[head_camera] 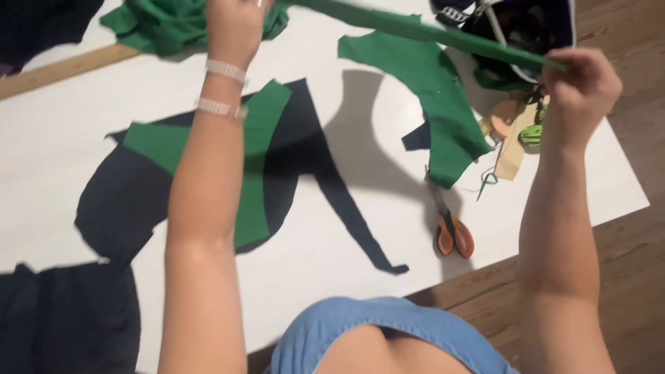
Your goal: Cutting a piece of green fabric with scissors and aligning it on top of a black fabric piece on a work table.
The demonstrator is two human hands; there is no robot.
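1. You hold a long green strip [443,33] of cloth stretched between your two hands, above the far side of the desk [55,131]; it runs from upper left down to the right.
2. Your right hand [580,86] is closed on the strip's right end, fingers pinched round it, raised over the desk's right edge.
3. Your left hand [234,24] is up at the top of the view and partly cut off; it meets the strip's left end, but you cannot tell how its fingers sit. Two pale bracelets [223,88] ring that wrist.
4. Just beyond your right hand stands a dark bag [547,21] with a white rim, cut off by the top edge. Green cloth and dark bits lie in it; the rest is hard to make out.
5. Below the strip a green cloth piece [443,104] lies flat on the desk, and orange-handled scissors [451,232] lie near its lower tip, blades towards it.
6. Beside your right wrist lie a tan paper scrap [512,149] and a small green striped thing [532,135], too small to name.
7. Under your left forearm a black cloth piece [125,201] lies spread with a green panel [260,152] on top of it.
8. A green cloth heap [163,24] sits at the far left, and more dark cloth [66,318] is cut off at the lower left.
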